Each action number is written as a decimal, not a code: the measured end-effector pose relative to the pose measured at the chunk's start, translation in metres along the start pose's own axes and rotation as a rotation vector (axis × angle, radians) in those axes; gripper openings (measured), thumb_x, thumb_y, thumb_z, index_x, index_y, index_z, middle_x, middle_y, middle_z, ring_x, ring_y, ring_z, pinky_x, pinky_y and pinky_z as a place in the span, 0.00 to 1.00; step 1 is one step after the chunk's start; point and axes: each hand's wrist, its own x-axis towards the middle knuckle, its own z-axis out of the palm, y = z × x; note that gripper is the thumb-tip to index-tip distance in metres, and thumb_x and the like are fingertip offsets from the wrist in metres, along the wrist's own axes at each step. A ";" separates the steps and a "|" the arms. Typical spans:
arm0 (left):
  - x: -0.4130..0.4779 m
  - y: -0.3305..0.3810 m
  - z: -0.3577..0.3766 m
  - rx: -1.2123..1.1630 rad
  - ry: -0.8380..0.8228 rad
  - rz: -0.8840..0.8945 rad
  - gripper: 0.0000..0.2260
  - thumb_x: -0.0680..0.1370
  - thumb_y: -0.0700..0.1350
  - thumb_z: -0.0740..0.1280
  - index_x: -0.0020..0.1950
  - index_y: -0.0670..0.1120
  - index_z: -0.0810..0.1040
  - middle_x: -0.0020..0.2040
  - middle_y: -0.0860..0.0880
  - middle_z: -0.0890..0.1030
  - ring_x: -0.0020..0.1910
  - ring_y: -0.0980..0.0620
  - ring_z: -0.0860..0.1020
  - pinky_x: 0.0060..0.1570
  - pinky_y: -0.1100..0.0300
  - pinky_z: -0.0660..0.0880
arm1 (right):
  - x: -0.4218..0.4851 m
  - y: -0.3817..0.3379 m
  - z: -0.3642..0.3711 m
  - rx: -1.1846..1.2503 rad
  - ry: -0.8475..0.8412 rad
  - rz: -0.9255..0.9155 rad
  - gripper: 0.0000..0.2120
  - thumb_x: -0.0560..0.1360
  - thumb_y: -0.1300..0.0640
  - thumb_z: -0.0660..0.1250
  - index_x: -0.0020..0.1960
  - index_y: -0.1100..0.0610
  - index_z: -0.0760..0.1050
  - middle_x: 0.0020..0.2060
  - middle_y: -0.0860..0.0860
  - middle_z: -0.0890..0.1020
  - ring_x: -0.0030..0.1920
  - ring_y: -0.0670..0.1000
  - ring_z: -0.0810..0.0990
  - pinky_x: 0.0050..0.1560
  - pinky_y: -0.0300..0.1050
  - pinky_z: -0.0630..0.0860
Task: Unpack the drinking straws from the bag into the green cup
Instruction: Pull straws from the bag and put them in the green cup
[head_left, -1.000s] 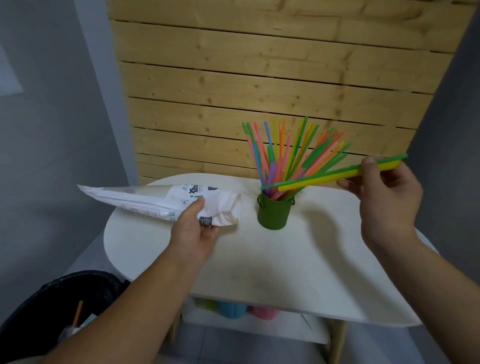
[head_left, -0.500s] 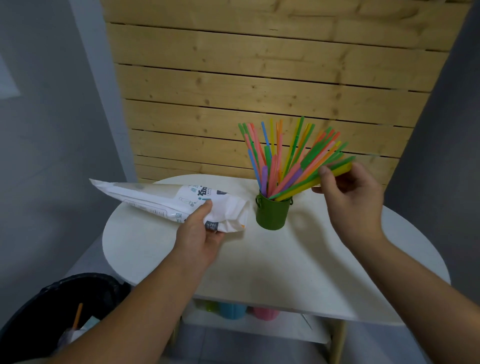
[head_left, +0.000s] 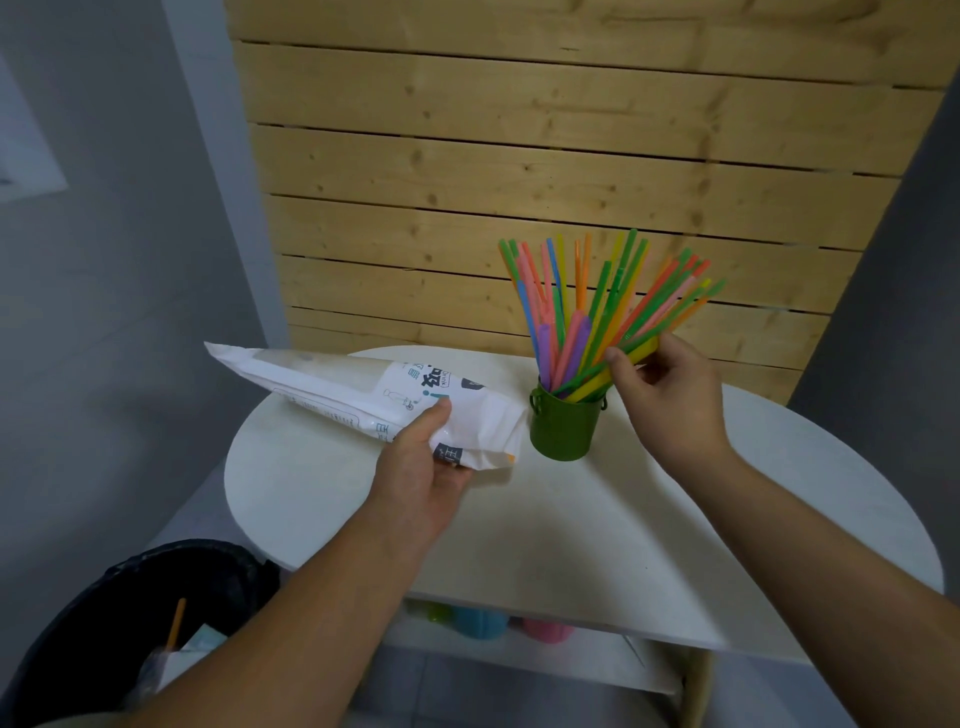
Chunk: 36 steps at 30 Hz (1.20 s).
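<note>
Two hands: left hand (head_left: 423, 462) pinches the bag (head_left: 332, 392); right hand (head_left: 670, 395) seemingly pinches straws (head_left: 597, 382) in the green cup (head_left: 563, 428).

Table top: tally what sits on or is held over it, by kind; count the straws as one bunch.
Green cup: 1
Straw bunch: 1
White bag: 1
Hands, left and right: 2
Total: 5

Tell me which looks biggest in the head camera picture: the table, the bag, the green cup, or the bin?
1. Table
2. Bin, though it sits nearer the camera and is cut off by the picture's edge, so its place is unsure
3. Bag
4. Green cup
</note>
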 end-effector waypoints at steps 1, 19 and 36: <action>0.000 0.000 0.000 0.005 -0.006 0.006 0.17 0.81 0.37 0.66 0.69 0.46 0.78 0.59 0.44 0.86 0.52 0.46 0.86 0.52 0.42 0.82 | 0.000 0.000 0.000 -0.003 -0.004 0.001 0.06 0.76 0.56 0.71 0.40 0.54 0.77 0.33 0.58 0.79 0.30 0.43 0.71 0.32 0.36 0.70; -0.008 0.005 0.003 0.083 -0.140 -0.044 0.21 0.80 0.36 0.65 0.73 0.46 0.75 0.64 0.43 0.83 0.62 0.42 0.82 0.59 0.38 0.79 | -0.047 -0.002 -0.005 0.218 -0.315 0.782 0.22 0.77 0.41 0.66 0.50 0.62 0.73 0.42 0.62 0.82 0.41 0.63 0.84 0.50 0.64 0.81; -0.012 0.010 0.010 0.288 -0.311 0.052 0.27 0.72 0.34 0.70 0.71 0.37 0.74 0.66 0.37 0.80 0.65 0.37 0.79 0.61 0.44 0.79 | -0.083 -0.039 0.043 0.865 -0.336 1.094 0.24 0.80 0.39 0.58 0.58 0.58 0.79 0.46 0.58 0.86 0.45 0.57 0.83 0.49 0.52 0.79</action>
